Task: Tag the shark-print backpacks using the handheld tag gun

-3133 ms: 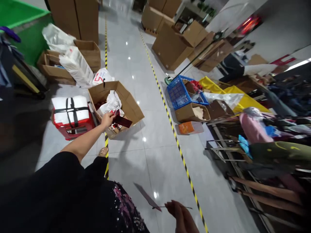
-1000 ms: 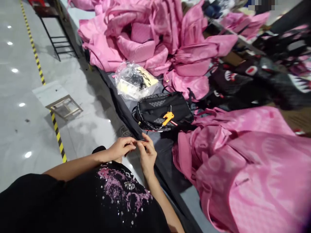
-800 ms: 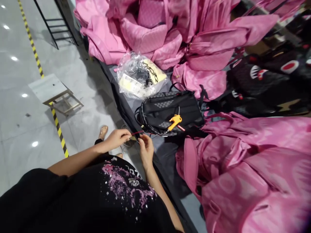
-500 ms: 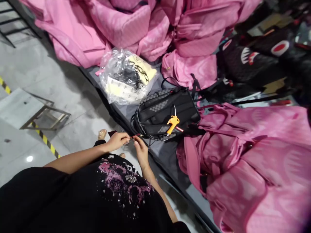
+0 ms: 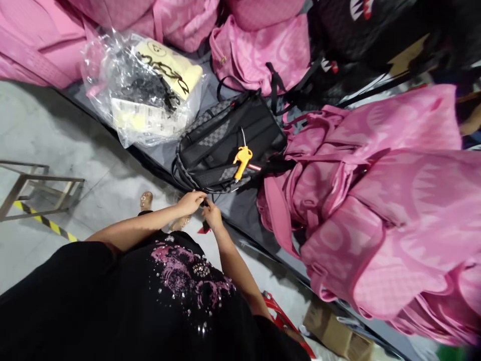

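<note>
My left hand [image 5: 190, 202] and my right hand [image 5: 212, 215] meet just in front of the table edge [image 5: 158, 163], fingertips pinched together. A small dark red tag [image 5: 205, 228] hangs below my right fingers; my left fingers pinch something thin at its top, too small to make out. Just beyond my hands a black checkered backpack [image 5: 229, 143] lies on the grey table. A yellow tagging gun [image 5: 242, 159] rests on the backpack's front.
A clear plastic bag [image 5: 143, 95] of tags and cords lies left of the backpack. Pink backpacks [image 5: 376, 200] pile up on the right and at the back, black shark-mouth bags [image 5: 376, 30] behind. A metal stool frame [image 5: 37, 183], floor tape [image 5: 48, 225], a cardboard box [image 5: 334, 333].
I have turned from the boxes on the floor to the table. Over the last second the view has swung down and closer, and my hands keep working the tag together near the backpack.
</note>
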`<state>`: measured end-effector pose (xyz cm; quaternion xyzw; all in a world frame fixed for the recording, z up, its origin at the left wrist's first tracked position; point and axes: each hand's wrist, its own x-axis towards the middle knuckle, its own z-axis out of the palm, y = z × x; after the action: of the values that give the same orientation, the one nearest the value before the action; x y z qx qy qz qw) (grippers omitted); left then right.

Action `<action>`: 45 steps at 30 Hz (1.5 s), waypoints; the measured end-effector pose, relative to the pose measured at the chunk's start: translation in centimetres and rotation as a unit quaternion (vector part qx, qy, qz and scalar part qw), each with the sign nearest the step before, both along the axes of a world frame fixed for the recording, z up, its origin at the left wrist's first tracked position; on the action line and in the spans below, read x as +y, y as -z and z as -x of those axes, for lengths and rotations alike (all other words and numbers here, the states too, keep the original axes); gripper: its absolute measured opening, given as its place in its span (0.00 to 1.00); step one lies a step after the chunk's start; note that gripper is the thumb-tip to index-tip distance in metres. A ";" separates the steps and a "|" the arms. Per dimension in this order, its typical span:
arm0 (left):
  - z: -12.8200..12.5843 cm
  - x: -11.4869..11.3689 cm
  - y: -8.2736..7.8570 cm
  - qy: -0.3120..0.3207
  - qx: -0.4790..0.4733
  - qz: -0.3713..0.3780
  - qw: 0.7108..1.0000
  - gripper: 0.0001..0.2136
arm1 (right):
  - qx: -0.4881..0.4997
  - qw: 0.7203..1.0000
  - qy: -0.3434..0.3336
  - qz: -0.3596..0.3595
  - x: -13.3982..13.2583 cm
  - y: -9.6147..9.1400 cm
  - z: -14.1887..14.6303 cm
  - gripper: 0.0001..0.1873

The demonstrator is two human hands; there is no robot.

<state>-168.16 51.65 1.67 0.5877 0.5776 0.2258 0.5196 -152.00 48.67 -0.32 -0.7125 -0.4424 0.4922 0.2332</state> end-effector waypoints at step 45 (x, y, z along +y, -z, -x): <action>-1.9 -2.3 -1.6 -0.132 0.226 -0.031 0.965 0.11 | 0.049 0.998 -0.006 -0.036 -2.7 2.2 -6.9 0.18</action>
<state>-166.28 49.37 3.26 0.5581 0.7449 0.1717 0.3228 -145.13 45.95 -2.48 -0.6759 -0.4519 0.5120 0.2771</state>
